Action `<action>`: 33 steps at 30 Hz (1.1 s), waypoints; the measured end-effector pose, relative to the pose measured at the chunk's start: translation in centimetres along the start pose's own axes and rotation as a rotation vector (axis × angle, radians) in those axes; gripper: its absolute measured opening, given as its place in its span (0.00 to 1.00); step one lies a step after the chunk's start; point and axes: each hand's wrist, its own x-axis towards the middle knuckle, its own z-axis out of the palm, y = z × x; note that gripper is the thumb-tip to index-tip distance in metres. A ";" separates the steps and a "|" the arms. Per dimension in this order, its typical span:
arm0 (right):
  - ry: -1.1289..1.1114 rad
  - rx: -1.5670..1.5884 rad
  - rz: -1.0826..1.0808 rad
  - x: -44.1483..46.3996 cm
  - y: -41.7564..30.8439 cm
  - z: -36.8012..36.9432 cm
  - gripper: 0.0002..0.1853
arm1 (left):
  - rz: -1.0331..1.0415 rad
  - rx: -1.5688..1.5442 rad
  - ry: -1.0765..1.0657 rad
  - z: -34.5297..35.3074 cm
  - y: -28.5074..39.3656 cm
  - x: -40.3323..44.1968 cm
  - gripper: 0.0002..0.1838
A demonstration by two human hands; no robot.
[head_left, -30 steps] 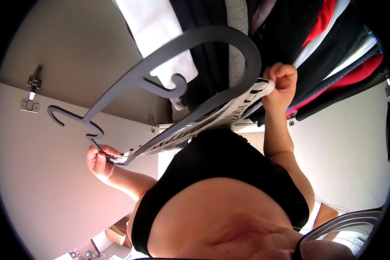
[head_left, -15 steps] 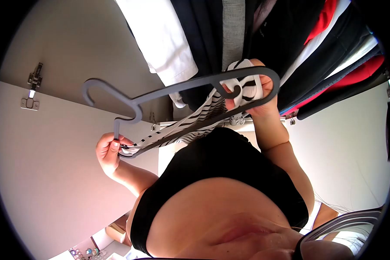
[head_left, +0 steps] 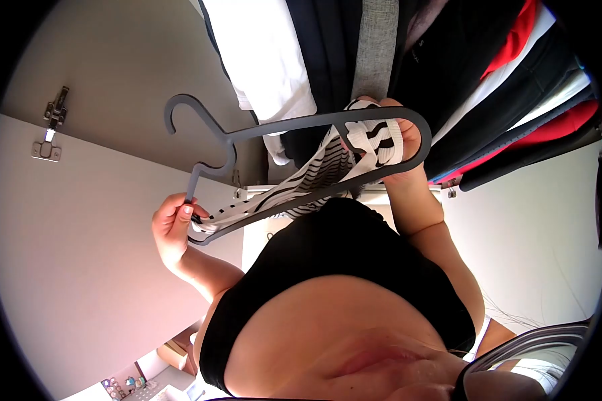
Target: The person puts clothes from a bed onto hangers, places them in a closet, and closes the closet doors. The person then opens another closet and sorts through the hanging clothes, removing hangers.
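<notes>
A grey clothes hanger (head_left: 287,125) is held up in front of my chest, its hook pointing to the left. My left hand (head_left: 174,227) is closed around the hanger's left end, with the thumb pressed on it. Black-and-white striped fabric (head_left: 314,170) stretches along the hanger from near my left fingers to my right hand. At the hanger's rounded right end, my right hand (head_left: 411,144) grips a bunched white-and-black part of this garment. The hanger's end crosses in front of that hand, and some of its fingers are hidden.
Hanging clothes fill the top, among them a white garment (head_left: 261,67), a grey one (head_left: 376,47), black ones and a red one (head_left: 515,43). White cabinet doors (head_left: 100,254) with metal hinges (head_left: 49,144) flank me. Small items lie at the lower left.
The hanger's hook has swung up and to the right. My left hand has shifted slightly right, and the striped fabric at my right hand has opened out a little.
</notes>
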 end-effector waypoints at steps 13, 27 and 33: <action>0.054 -0.423 -0.070 1.2 -1.5 2.7 0.09 | 0.051 -0.022 0.030 -0.2 0.2 0.3 0.11; -0.118 -0.387 0.025 1.3 -2.2 1.4 0.11 | 0.228 -0.060 0.092 0.7 0.6 0.4 0.11; -0.147 -0.186 -0.012 0.9 -1.8 0.0 0.11 | 0.217 -0.065 0.116 1.5 1.0 0.6 0.11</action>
